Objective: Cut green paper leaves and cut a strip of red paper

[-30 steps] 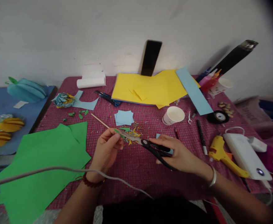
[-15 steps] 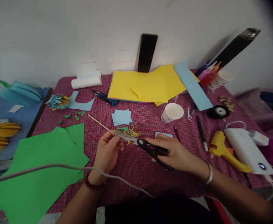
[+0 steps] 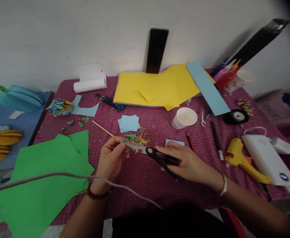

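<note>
My right hand (image 3: 178, 159) grips black-handled scissors (image 3: 163, 162), their blades pointing left across the table. At the blade tips, my left hand (image 3: 113, 158) pinches a small piece of green paper (image 3: 123, 141), mostly hidden by the fingers. Beneath the blades lies a heap of yellow and green paper clippings (image 3: 141, 137). A thin wooden stick (image 3: 102, 128) lies just beyond my left fingers. Several light blue paper squares (image 3: 129, 123) are stacked behind the clippings, and more blue paper (image 3: 174, 143) sits partly behind my right hand.
Green sheets (image 3: 43, 175) cover the left side, with a grey cable (image 3: 60, 174) crossing in front. Yellow paper (image 3: 145, 87) lies at the back below a phone (image 3: 157, 49). A paper cup (image 3: 184, 118), glue gun (image 3: 245, 160) and white power bank (image 3: 269, 160) are on the right.
The view has shifted slightly, so objects on the right appear farther right. Both hands keep the same holds, and the scissors stay at the green paper with little visible movement.
</note>
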A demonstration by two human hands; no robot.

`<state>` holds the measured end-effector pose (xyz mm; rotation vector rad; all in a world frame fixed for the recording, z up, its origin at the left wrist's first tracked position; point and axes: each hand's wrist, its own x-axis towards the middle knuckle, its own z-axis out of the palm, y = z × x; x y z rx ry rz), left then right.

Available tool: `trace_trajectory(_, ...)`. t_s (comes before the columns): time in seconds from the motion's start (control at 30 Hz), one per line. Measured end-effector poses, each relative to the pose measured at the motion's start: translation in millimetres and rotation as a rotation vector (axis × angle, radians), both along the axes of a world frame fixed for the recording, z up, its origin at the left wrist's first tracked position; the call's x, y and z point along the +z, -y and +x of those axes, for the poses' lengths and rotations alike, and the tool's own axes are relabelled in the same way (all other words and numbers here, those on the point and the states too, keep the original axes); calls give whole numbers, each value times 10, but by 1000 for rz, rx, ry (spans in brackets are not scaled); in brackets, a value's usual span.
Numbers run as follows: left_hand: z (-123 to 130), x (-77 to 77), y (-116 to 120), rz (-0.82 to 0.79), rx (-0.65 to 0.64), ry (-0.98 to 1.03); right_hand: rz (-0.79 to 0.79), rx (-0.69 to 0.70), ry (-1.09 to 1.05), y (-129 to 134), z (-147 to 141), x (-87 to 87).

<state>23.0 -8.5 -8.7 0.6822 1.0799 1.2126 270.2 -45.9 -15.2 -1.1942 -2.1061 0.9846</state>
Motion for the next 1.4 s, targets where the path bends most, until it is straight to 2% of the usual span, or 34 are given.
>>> trace_trajectory(0.4, 85, -18, 29, -46, 104, 72, -29, -17, 39, -4, -14, 22)
trace_trajectory(0.8, 111, -62, 40, -51, 103, 78, 26, 7, 61, 0, 7, -58)
trace_trajectory(1.1, 117, -51, 33, -67, 88, 21, -6, 10, 87, 22, 13, -124)
trace_trajectory(1.3, 112, -43, 32, -50, 74, 25, -132, -49, -5, -7, -9, -79)
trace_trajectory(1.4, 102, -37, 30, -37, 95, 29, -212, -35, -63, -36, 0, -25)
